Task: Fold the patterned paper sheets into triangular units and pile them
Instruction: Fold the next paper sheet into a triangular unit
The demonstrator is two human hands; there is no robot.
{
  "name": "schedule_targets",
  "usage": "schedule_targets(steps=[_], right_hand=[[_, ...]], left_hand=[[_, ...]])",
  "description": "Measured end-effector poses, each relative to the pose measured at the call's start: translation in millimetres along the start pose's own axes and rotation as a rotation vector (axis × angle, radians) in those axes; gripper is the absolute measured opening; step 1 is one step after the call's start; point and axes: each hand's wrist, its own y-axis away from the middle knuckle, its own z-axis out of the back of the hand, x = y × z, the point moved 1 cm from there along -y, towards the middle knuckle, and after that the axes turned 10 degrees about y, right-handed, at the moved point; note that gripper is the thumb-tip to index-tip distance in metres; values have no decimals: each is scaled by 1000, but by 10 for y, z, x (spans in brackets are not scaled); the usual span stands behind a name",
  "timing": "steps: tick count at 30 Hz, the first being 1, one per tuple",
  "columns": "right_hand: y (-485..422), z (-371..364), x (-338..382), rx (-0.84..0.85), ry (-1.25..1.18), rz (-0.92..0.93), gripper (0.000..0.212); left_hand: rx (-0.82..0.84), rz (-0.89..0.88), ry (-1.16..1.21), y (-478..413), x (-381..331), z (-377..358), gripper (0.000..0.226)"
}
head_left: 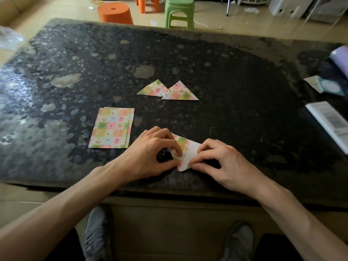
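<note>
Papers across the table [244,91] before us
At frame centre two folded triangles [167,92] overlap; the sheet stack [112,128] lies lower left of them; below centre a part-folded sheet [185,149] sits between our left hand [152,153] and right hand [222,164].

Flat sheets [112,128]: small stack, pastel checked, desk [235,87] left.
Triangular units [178,92]: two, overlapping, centre.
Half-folded sheet [190,152]: white underside showing, near front edge.

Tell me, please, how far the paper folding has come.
Done: a folded patterned paper triangle and a second triangle lie overlapping on the dark speckled table. In hand: the left hand and right hand pinch a half-folded patterned sheet. Left: the stack of flat patterned rectangular sheets, not yet folded.
</note>
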Motion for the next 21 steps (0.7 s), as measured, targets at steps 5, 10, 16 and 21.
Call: schedule_targets(steps=[5, 10, 16, 21], right_hand=[[-65, -48, 19, -52, -60, -113, 14], [-85, -89, 67, -89, -29, -168, 11], [-100, -109, 109, -90, -13, -207, 13], [-101, -147, 138, -118, 21, -236, 14]], left_hand=[[4, 13, 26, 21, -12, 3, 21], [-9, 36, 53, 21, -21, -11, 22], [-75, 69, 23, 35, -93, -71, 30], [-80, 78, 33, 43, -101, -76, 24]])
